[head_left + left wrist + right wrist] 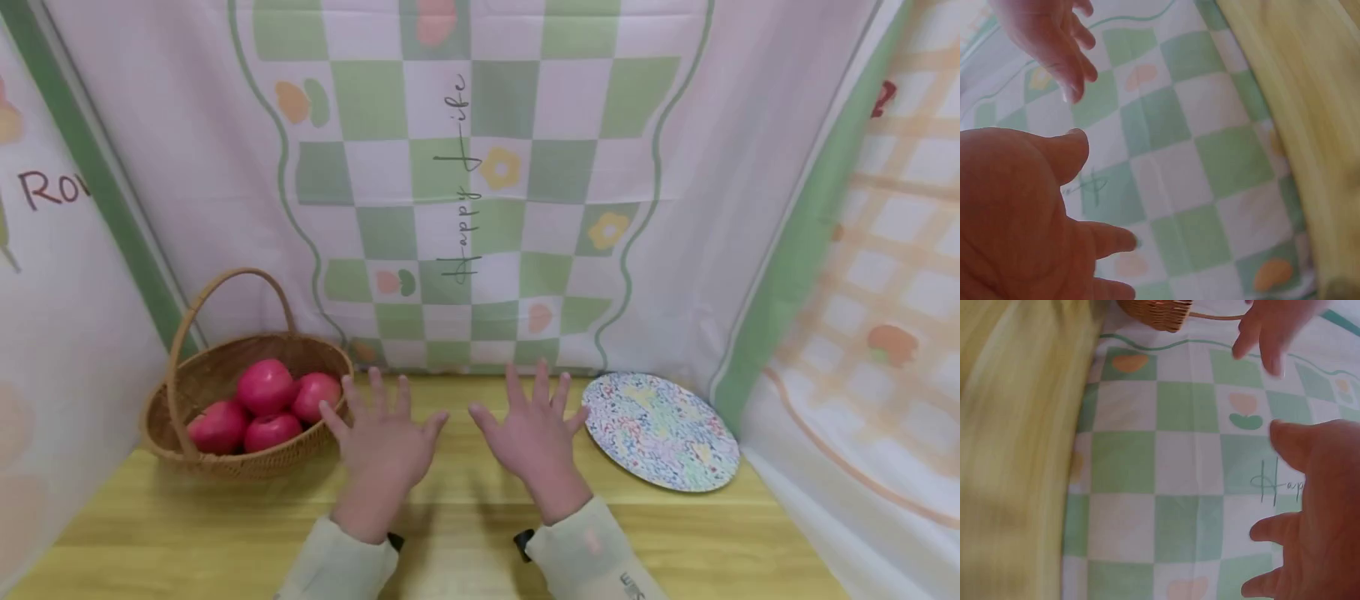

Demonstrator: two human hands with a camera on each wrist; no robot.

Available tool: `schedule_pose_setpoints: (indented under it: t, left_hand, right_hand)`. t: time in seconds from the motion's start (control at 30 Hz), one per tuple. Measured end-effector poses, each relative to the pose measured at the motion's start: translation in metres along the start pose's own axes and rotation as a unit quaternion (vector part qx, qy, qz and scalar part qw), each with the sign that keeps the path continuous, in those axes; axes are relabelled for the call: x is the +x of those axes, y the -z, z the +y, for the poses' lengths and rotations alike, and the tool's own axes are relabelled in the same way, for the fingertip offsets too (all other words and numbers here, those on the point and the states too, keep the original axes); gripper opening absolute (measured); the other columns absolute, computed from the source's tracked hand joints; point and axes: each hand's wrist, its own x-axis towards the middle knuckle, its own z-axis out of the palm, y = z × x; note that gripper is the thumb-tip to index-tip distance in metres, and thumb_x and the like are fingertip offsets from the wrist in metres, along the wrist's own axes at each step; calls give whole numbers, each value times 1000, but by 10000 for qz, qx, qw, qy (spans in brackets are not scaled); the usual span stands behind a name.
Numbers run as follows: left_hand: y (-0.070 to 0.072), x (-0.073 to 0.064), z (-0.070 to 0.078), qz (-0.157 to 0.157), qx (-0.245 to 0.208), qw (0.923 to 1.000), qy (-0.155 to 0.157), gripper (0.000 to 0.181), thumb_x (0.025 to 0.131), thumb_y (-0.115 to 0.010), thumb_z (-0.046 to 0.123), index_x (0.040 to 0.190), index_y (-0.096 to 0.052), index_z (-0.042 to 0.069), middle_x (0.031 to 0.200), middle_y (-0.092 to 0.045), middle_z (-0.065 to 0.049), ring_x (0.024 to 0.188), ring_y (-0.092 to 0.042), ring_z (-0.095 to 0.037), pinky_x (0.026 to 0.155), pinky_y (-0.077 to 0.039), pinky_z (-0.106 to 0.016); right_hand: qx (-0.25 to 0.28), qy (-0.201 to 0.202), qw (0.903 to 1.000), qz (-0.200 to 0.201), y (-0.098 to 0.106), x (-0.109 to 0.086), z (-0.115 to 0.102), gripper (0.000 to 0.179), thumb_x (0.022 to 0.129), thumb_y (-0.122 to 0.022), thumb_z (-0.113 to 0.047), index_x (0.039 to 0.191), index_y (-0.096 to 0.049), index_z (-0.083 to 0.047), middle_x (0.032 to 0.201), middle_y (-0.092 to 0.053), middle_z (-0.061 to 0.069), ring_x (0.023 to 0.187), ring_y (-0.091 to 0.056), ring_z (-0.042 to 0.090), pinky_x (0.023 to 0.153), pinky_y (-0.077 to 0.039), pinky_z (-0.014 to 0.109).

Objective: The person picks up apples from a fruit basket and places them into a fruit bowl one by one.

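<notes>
In the head view my left hand (386, 446) is held over the wooden table with its fingers spread, holding nothing. Just left of it stands a wicker basket (172, 417) with a tall handle and several red apples (266, 387) inside. My right hand (536, 442), fingers also spread and nothing in it, is nearest to an oval plate (660, 429) with a speckled multicoloured pattern. A gap separates the two thumbs. Both hands also show in the left wrist view. Part of the basket (1160, 312) appears at the top of the right wrist view.
Behind the table (465, 533) hangs a green-and-white checked cloth (502, 108) with printed lettering. More printed cloth (885, 275) closes off the right side, and a white cloth (60, 333) the left. Dark bands (525, 543) sit at both wrists.
</notes>
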Motion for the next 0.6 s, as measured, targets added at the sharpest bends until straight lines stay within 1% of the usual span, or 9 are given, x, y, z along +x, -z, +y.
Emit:
schedule_pose_setpoints:
  t: [0.1, 0.23, 0.3, 0.37, 0.43, 0.47, 0.53, 0.57, 0.6]
  left_hand:
    - [10, -4, -19, 440, -141, 9989, -110, 90, 92, -20, 78, 161, -16, 20, 163, 2, -19, 141, 18, -50, 98, 21, -70]
    - [22, -12, -48, 980, -277, 9938, -449, 89, 94, -35, 73, 162, -15, 19, 164, 0, -18, 141, 22, -47, 99, 23, -67]
    - [26, -16, -62, 1252, -241, 9896, -662, 88, 94, -35, 73, 162, -14, 20, 165, 0, -17, 142, 24, -44, 101, 22, -66]
    - [30, -22, -76, 1687, -260, 9808, -941, 88, 94, -29, 75, 162, -14, 22, 165, 3, -14, 143, 25, -41, 103, 20, -66]
    - [33, -27, -89, 2373, -343, 9627, -1256, 87, 93, -22, 77, 162, -12, 24, 166, 6, -10, 144, 22, -40, 106, 16, -66]
    - [35, -29, -95, 2826, -411, 9478, -1422, 87, 93, -22, 77, 162, -12, 25, 166, 6, -9, 145, 19, -40, 107, 12, -66]
    - [41, -31, -107, 3838, -531, 9065, -1677, 84, 94, -26, 76, 162, -13, 27, 165, 3, -8, 147, 9, -42, 108, 5, -68]
    - [44, -32, -113, 4286, -600, 8853, -1703, 84, 93, -30, 75, 161, -14, 29, 165, 0, -8, 147, 4, -42, 109, 2, -68]
    - [47, -33, -119, 4551, -699, 8726, -1627, 84, 93, -35, 74, 161, -13, 30, 165, -1, -8, 147, 2, -43, 109, 0, -68]
  right_hand:
    - [320, 229, 9992, 121, 6, 5, -5, 94, 89, -34, -81, 161, -20, -22, 163, 0, 22, 142, 10, 53, 97, 5, 81]
    - [891, 559, 9942, 240, 15, 12, -12, 94, 90, -37, -79, 161, -18, -20, 163, -2, 22, 142, 3, 55, 98, -4, 81]
    - [1210, 731, 9895, 311, 18, 15, -15, 94, 90, -40, -78, 162, -15, -22, 164, 1, 19, 143, 3, 52, 100, -5, 79]
    - [1526, 906, 9833, 393, 20, 18, -18, 95, 90, -43, -77, 162, -11, -24, 165, 3, 16, 145, 5, 48, 104, -5, 76]
    - [1816, 1028, 9772, 395, 23, 20, -22, 96, 89, -46, -76, 162, -7, -27, 165, 6, 11, 146, 7, 43, 107, -8, 72]
    - [1957, 1075, 9740, 372, 24, 22, -25, 96, 89, -48, -75, 162, -6, -29, 165, 7, 9, 147, 7, 40, 108, -10, 70]
    - [2292, 1131, 9664, 267, 25, 25, -31, 96, 88, -51, -75, 161, -3, -35, 165, 8, 6, 148, 4, 37, 107, -15, 69]
    - [2518, 1132, 9610, 165, 26, 27, -34, 96, 87, -52, -75, 160, -3, -38, 165, 8, 3, 148, 3, 35, 107, -17, 69]
    - [2771, 1124, 9542, 51, 27, 29, -38, 96, 86, -54, -75, 159, -3, -40, 165, 7, 0, 148, 1, 34, 107, -18, 68]
